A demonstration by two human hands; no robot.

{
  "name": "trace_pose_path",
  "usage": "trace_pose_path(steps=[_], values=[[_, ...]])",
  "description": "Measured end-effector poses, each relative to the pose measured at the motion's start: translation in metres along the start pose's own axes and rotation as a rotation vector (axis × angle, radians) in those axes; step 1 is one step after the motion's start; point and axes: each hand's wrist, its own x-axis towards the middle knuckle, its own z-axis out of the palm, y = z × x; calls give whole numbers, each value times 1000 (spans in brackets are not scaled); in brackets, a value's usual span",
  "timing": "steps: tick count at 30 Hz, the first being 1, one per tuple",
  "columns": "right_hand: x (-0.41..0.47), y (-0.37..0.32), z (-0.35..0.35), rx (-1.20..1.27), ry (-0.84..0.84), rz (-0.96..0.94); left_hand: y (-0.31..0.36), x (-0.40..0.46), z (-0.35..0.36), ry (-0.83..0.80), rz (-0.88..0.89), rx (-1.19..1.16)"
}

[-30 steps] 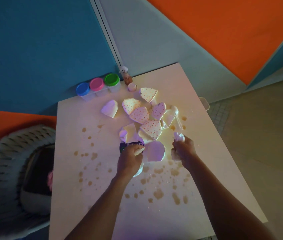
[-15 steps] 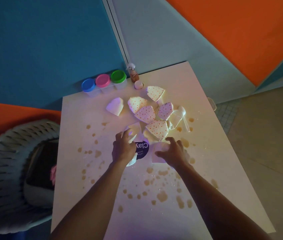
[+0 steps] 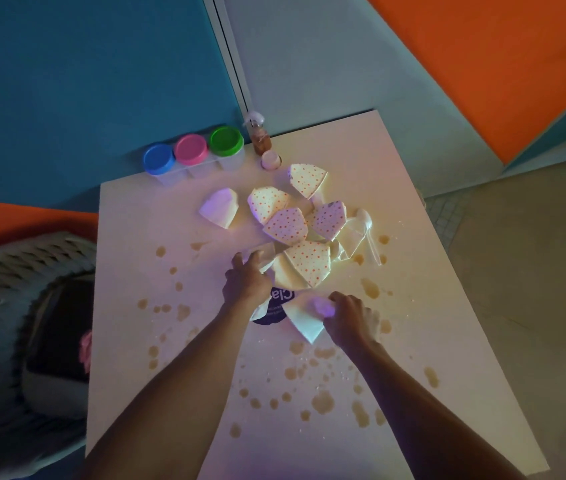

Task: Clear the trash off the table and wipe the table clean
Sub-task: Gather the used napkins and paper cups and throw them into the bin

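Two hands work at the near edge of the litter; the left hand (image 3: 247, 282) has its fingers curled onto a plain paper scrap (image 3: 263, 255) at the near left of the pile, seemingly to drag it in toward the rest; the right hand (image 3: 350, 320) pinches the edge of a plain white paper piece (image 3: 304, 318), lifting it beside a dark round lid (image 3: 274, 306) printed with part of a word; gathering from the near side looks sensible, since it draws loose bits into one heap before carrying them off. Most of the trash lies mid-table (image 3: 129, 306): dotted paper pieces (image 3: 286, 226) overlapping one another, a lone white folded piece (image 3: 219, 207) off to the left, and a clear plastic spoon (image 3: 366, 233) at the right of the heap; brown spill spots (image 3: 323, 401) are scattered over the near half, some between the forearms, so wiping has to wait until the paper is off, and dragging scraps through the wet marks risks smearing. Along the far edge stand three tubs with blue, pink and green lids (image 3: 193, 150), a small spray bottle (image 3: 259, 135) and a small cap (image 3: 270, 159) just beside it; none blocks the hands. At the left, beside the table, a woven basket (image 3: 14, 306) sits low, plausibly the place for the trash.
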Motion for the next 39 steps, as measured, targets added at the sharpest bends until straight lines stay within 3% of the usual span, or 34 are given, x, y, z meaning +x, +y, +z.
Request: trace_pose_path(steps=[11, 21, 32, 39], values=[[2, 3, -9, 244, -20, 46, -20, -8, 5, 59, -122, -19], [-12, 8, -24, 731, -107, 189, -51, -44, -2, 176, -228, -162], [-44, 30, -44, 900, -90, 175, -65, -114, -2, 456, -426, -446], [-61, 44, -52, 926, -57, 159, -70, -144, -11, 568, -402, -380]])
